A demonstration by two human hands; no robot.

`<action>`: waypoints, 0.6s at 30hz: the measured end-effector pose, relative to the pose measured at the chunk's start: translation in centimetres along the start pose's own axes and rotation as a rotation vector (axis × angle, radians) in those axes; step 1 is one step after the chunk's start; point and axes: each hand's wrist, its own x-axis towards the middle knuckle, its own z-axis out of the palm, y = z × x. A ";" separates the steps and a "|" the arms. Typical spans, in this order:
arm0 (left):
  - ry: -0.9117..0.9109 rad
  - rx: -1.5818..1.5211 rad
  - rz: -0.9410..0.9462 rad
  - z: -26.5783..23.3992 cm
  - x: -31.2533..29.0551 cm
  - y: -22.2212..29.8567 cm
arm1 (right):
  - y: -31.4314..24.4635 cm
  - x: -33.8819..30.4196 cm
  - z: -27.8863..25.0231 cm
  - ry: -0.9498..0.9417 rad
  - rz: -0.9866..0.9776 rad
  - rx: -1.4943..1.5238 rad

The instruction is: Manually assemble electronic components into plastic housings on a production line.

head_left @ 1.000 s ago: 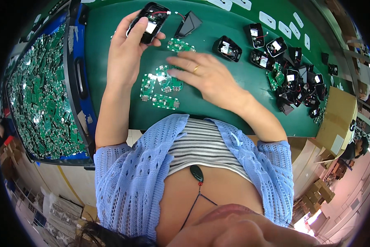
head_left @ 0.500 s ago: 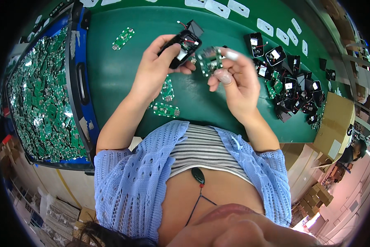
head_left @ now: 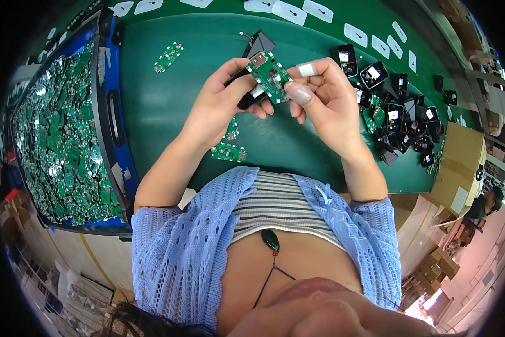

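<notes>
Over the middle of the green table, my left hand [head_left: 218,98] is closed round a small black plastic housing [head_left: 244,101], most of which is hidden. A green circuit board [head_left: 272,78] is pinched between the thumb and fingers of my right hand [head_left: 325,98]. The board is tilted and overlaps the front of the housing; I cannot tell whether they touch. White tape wraps one right finger, and the right thumb has a pale covering. Behind my left fingers lies another black case [head_left: 259,44] with a wire and connector. Near my left wrist lies a loose circuit board [head_left: 229,152].
A blue-and-black bin [head_left: 115,112] heaped with green boards stands at the left. One more board [head_left: 168,57] lies at the back left. Black housings [head_left: 401,118] with wires pile up at the right, near a cardboard box [head_left: 459,163]. White plates [head_left: 289,12] line the far edge.
My right hand has brought the circuit board left, over the housing in my left hand. The board now faces up more plainly and covers much of the housing.
</notes>
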 end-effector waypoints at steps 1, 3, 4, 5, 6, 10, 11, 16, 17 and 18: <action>-0.005 0.017 0.018 0.0 0.0 -0.1 | -0.1 0.0 -0.1 -0.002 0.010 -0.019; 0.013 0.035 0.040 0.3 -0.2 -0.2 | -0.3 0.1 -0.3 0.024 0.054 -0.083; 0.036 0.037 0.045 0.8 -0.3 -0.2 | -0.3 0.1 -0.4 0.037 0.077 -0.114; 0.060 0.038 0.049 1.2 -0.4 -0.3 | -0.2 0.2 -0.5 0.039 0.081 -0.117; 0.062 0.083 0.076 1.3 -0.4 -0.3 | 0.0 0.2 -0.6 0.045 0.087 -0.121; 0.075 0.182 0.076 1.0 -0.2 -0.8 | 1.2 -0.4 -0.3 0.076 -0.002 -0.273; 0.079 0.186 0.048 0.9 -0.1 -0.9 | 1.1 -0.4 -0.3 0.113 -0.121 -0.415; 0.075 0.203 0.001 1.6 -0.1 -1.3 | 2.7 0.3 -1.1 0.145 -0.481 -0.578; 0.082 0.219 0.008 1.8 -0.1 -1.4 | 3.0 0.3 -1.2 0.122 -0.522 -0.544; 0.092 0.234 -0.031 2.0 0.1 -1.1 | 2.7 0.4 -1.2 0.135 -0.547 -0.569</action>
